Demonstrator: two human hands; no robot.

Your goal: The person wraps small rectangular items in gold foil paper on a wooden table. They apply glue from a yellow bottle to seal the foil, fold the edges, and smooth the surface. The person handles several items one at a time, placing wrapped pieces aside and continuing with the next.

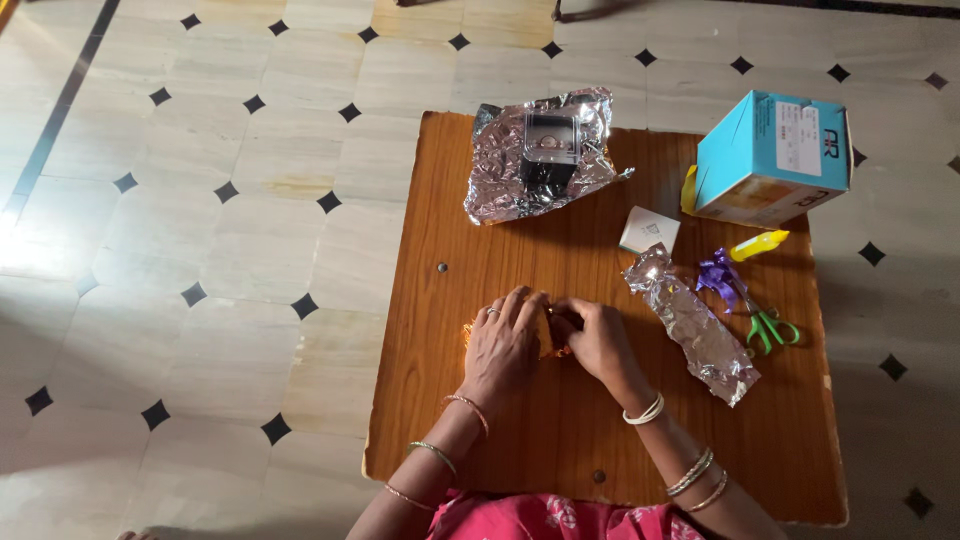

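Both hands are meeting at the board's centre: the left hand and right hand are curling their fingers closed around an orange bundle. A foil roll is lying at three o'clock, scissors beyond it.

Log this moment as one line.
left hand: on orange item | right hand: on orange item | board | foil roll right

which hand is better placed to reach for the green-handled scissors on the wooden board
Right, most likely. The right hand lies nearer the green-handled scissors, with only the crumpled silver foil roll between. The left hand would have to cross over it.
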